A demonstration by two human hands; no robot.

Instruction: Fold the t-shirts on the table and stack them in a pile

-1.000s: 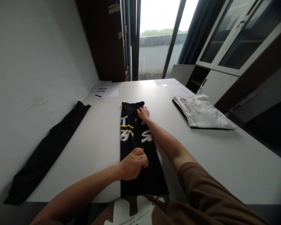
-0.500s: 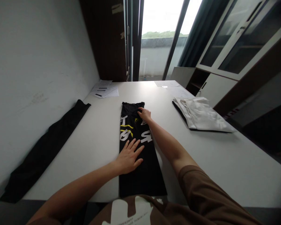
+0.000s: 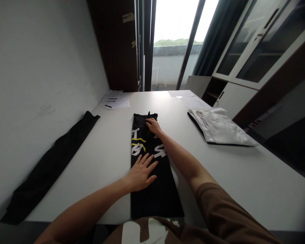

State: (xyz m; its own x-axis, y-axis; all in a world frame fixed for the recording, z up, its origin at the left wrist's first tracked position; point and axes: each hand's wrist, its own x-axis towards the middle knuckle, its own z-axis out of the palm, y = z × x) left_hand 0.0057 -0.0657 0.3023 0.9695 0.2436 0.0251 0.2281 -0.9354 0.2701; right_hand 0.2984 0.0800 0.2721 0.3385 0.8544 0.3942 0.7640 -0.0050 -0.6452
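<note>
A black T-shirt [image 3: 157, 200] with white and yellow lettering lies in a long folded strip down the middle of the white table. My left hand [image 3: 139, 174] rests flat on its middle, fingers spread. Farther up, near the collar end, my right hand [image 3: 154, 126] has its fingers closed on the cloth, and a small peak of fabric stands up beside them. The fingertips partly cover the print there.
To the left, a long folded black garment [image 3: 53, 162] lies along the wall. A stack of white clothes [image 3: 218, 125] with a black edge beneath sits at the right. Papers [image 3: 113, 101] lie at the far left corner and more sheets [image 3: 193, 101] at the far right.
My right hand has moved slightly left along the collar end, and a bit of cloth now sticks up by its fingers. My left hand stays flat on the T-shirt.
</note>
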